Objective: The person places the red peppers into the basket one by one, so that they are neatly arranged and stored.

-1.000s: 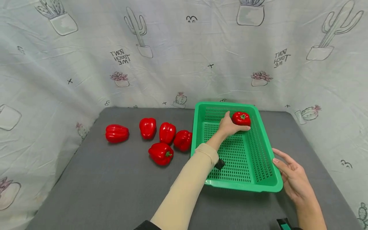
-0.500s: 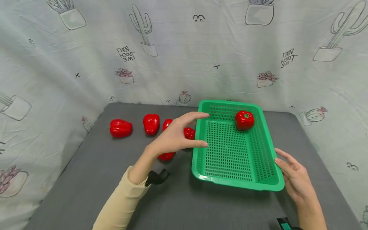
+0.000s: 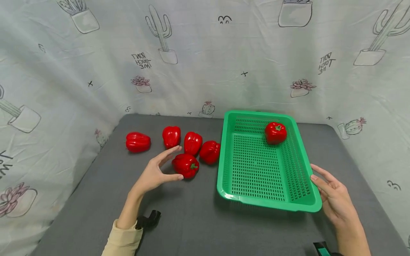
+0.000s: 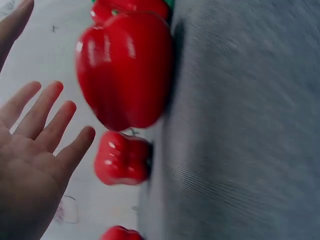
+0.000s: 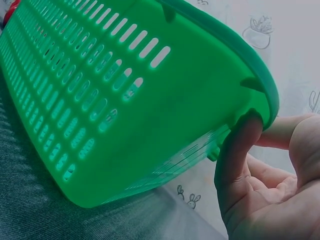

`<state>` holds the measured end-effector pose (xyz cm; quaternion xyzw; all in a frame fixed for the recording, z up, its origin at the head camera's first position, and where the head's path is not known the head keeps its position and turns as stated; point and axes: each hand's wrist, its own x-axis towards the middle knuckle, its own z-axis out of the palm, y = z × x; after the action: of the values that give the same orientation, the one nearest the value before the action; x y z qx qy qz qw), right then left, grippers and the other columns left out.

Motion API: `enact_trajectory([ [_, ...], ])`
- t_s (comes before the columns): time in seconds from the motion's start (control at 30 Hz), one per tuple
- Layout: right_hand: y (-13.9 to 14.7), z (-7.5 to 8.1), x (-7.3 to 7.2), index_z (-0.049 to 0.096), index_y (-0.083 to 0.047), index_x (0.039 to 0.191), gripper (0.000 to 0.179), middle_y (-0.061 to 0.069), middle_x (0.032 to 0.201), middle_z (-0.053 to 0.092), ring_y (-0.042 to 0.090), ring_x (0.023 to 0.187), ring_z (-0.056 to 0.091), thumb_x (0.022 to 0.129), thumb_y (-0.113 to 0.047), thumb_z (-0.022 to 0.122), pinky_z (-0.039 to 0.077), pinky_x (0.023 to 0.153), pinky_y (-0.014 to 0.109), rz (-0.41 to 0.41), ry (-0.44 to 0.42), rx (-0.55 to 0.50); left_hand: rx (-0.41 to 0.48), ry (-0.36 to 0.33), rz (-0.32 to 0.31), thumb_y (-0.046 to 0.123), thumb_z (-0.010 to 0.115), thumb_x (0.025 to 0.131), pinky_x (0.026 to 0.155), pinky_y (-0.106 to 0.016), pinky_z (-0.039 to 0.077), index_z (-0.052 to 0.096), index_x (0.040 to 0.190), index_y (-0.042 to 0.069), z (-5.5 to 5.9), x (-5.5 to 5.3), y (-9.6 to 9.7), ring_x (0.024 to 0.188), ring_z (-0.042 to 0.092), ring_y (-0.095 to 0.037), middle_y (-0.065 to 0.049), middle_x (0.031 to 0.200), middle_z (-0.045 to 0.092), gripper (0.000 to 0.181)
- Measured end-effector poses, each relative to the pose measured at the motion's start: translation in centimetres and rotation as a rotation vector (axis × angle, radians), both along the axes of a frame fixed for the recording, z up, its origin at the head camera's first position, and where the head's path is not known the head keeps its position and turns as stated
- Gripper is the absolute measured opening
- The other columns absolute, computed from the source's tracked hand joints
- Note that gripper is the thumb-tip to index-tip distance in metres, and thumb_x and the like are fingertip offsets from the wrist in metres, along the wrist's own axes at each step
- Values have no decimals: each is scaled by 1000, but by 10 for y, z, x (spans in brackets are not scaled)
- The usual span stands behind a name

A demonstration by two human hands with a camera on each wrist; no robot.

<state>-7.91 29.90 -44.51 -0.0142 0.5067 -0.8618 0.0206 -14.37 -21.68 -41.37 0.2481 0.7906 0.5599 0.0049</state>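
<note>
My left hand is held with thumb and fingers spread, just left of a red bell pepper lying on the grey table. In the left wrist view the fingers are apart, and the big near bell pepper stands clear of the palm. A green plastic basket sits to the right, one red bell pepper in its far right corner. My right hand grips the basket's right rim near the front. Seen from the right wrist, a curled finger hooks at the rim.
Several more red peppers lie left of the basket: one at the far left, one behind the left hand, and two beside the basket, the nearer one close to its wall. A printed cloth hangs behind the grey table.
My left hand let go of the pepper in the basket, came out, and moved left to the pepper nearest the front. The right hand stays on the basket rim.
</note>
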Motion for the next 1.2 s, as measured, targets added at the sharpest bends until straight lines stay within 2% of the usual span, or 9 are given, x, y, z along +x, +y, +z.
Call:
enact_trajectory([
  [0.17,0,0,-1,59,-9,136,41,8,109,71,17,96,68,101,7,45,56,75,28,-1,2,0,19,-35,24,4,84,77,110,-58,24,45,146,4,-13,-4,-5,135,40,-21,-4,144,50,79],
  [0.3,-1,0,-1,60,-9,135,40,9,109,71,17,95,69,101,8,45,56,74,28,-10,11,2,38,-56,5,3,83,78,111,-58,22,42,148,3,-18,-7,-6,138,37,-24,-4,147,47,81],
  [0.57,0,0,-1,59,-9,135,40,9,108,71,17,94,69,101,8,45,56,74,28,-6,11,-4,43,-77,-28,0,81,80,112,-58,20,38,150,3,-23,-10,-4,140,33,-30,-15,149,42,82],
  [0.83,0,1,-1,60,-10,135,40,8,106,71,16,93,68,101,7,45,56,74,28,-2,3,5,-3,-92,-64,-2,80,80,112,-57,19,37,150,3,-24,-9,-2,140,31,-25,-18,150,40,83],
  [1.0,1,0,0,60,-10,134,40,8,106,71,16,93,68,101,6,45,56,74,28,-3,-2,9,-62,-76,-39,-3,80,79,110,-61,21,40,149,4,-24,-8,0,139,32,-27,-15,150,42,82],
  [1.2,1,-1,0,60,-10,134,40,8,107,71,16,95,68,101,6,46,56,75,28,-6,-1,10,-127,-36,-23,13,85,79,107,-58,29,43,150,17,-48,-20,-6,135,34,-20,3,149,44,83],
])
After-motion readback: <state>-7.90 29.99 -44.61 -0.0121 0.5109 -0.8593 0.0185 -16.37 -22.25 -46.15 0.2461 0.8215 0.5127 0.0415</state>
